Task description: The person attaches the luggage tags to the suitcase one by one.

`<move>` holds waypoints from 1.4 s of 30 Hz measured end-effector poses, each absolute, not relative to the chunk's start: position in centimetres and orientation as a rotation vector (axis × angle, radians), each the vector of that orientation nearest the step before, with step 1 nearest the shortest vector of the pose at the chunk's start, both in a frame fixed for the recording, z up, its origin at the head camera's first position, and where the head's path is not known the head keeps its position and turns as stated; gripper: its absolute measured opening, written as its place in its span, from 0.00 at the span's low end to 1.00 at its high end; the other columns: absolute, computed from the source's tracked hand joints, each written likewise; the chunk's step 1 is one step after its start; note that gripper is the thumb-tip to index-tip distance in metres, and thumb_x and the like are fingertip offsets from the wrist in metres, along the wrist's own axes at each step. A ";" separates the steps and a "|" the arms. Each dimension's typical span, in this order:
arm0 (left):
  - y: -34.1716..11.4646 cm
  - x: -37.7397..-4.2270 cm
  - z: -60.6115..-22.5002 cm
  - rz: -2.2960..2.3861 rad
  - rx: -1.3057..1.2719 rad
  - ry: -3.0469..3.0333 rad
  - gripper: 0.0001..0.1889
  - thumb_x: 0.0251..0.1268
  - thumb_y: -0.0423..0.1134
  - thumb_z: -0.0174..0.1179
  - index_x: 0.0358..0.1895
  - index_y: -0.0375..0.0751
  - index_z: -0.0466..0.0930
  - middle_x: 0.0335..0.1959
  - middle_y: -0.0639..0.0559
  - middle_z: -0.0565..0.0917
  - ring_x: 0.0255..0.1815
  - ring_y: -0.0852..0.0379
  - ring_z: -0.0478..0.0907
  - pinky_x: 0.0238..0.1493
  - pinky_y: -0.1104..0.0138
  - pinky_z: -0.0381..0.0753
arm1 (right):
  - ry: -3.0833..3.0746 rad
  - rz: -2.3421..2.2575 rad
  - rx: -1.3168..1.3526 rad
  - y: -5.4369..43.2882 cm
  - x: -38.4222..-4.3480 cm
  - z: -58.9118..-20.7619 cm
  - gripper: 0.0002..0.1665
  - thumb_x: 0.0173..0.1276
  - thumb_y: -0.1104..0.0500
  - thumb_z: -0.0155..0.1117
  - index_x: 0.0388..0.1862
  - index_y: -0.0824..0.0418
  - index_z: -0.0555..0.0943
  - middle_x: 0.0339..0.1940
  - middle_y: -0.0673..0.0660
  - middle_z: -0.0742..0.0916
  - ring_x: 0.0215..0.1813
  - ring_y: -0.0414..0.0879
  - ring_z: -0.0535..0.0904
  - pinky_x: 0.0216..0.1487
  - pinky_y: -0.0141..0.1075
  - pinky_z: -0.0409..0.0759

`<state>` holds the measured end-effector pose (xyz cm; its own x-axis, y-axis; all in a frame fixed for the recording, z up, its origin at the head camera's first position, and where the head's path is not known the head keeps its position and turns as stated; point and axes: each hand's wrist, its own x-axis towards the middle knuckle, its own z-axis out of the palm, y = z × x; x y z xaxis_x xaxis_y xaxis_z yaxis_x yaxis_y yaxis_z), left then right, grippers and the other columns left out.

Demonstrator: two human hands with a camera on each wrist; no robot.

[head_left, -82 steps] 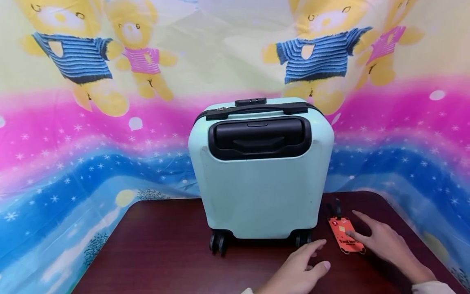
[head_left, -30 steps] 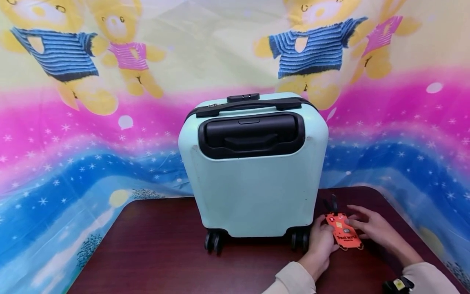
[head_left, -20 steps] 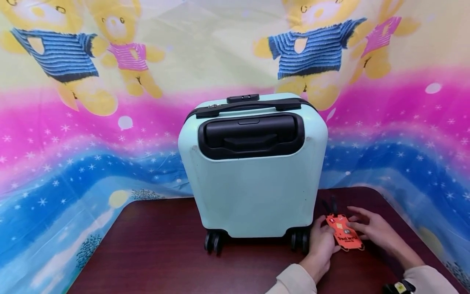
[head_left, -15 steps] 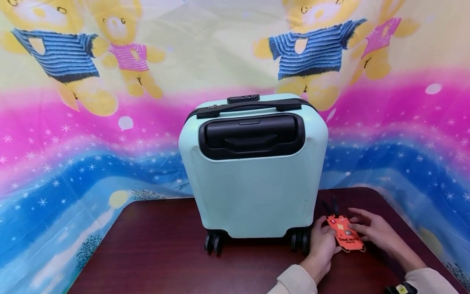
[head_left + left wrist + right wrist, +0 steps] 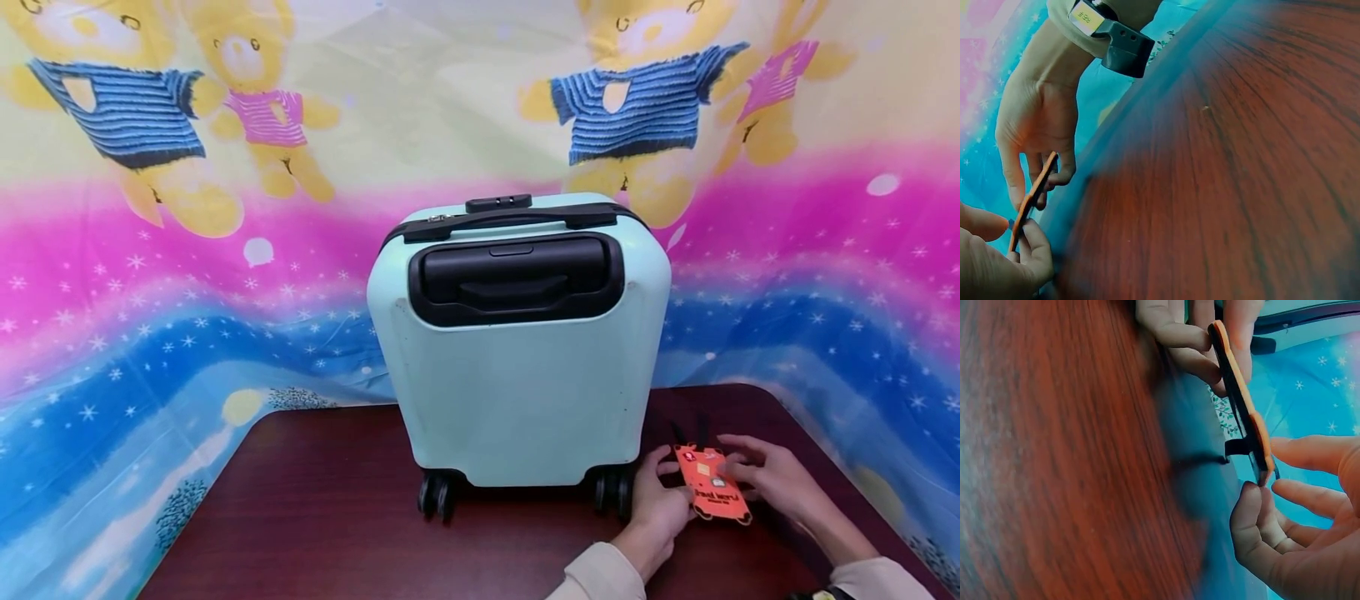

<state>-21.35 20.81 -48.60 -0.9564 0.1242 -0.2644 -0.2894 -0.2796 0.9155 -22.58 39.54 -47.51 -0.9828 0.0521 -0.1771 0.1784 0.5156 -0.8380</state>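
Note:
An orange luggage tag [image 5: 707,479] with printed lettering and a black strap [image 5: 701,428] is held between both hands, just right of the suitcase [image 5: 517,392]. My left hand [image 5: 658,502] pinches its left edge, close beside the suitcase's right wheels. On the opposite edge, my right hand [image 5: 776,479] grips it with thumb and fingers. Edge-on in the left wrist view, the tag [image 5: 1034,194] stands tilted between the two hands. The right wrist view shows the tag's [image 5: 1241,394] dark back and part of the strap, above the tabletop. The suitcase is mint green and upright.
The suitcase stands on black wheels [image 5: 437,493] on a dark red-brown table [image 5: 315,500]. Its black carry handle [image 5: 510,219] and recessed pull handle [image 5: 517,279] face this way. A cloth backdrop [image 5: 187,275] printed with bears hangs behind the table.
My left hand has come across to the tag and pinches its left edge. My right fingers have closed on the other edge. Lately the tag has shifted slightly right and nearer.

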 end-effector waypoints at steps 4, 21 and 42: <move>20.7 -21.1 -48.8 2.307 -0.190 1.733 0.36 0.54 0.08 0.55 0.62 0.48 0.80 0.48 0.52 0.79 0.34 0.52 0.82 0.32 0.60 0.86 | 2.619 -1.470 0.208 39.4 -22.5 -47.5 0.41 0.79 0.60 0.62 0.80 0.77 0.57 0.51 0.63 0.88 0.41 0.38 0.85 0.38 0.40 0.88; 19.4 -20.2 -48.7 2.255 0.007 1.655 0.42 0.48 0.08 0.56 0.64 0.51 0.81 0.52 0.54 0.81 0.29 0.54 0.83 0.29 0.62 0.87 | 2.695 -1.409 0.236 38.5 -21.5 -46.2 0.35 0.80 0.49 0.62 0.73 0.73 0.71 0.58 0.70 0.85 0.45 0.39 0.82 0.40 0.36 0.84; 15.1 -17.6 -44.9 2.154 0.362 1.625 0.35 0.56 0.16 0.61 0.60 0.60 0.78 0.47 0.58 0.81 0.34 0.59 0.85 0.33 0.65 0.90 | 2.796 -1.398 0.263 35.3 -16.8 -41.7 0.28 0.80 0.47 0.62 0.64 0.68 0.77 0.47 0.53 0.89 0.37 0.37 0.81 0.36 0.33 0.79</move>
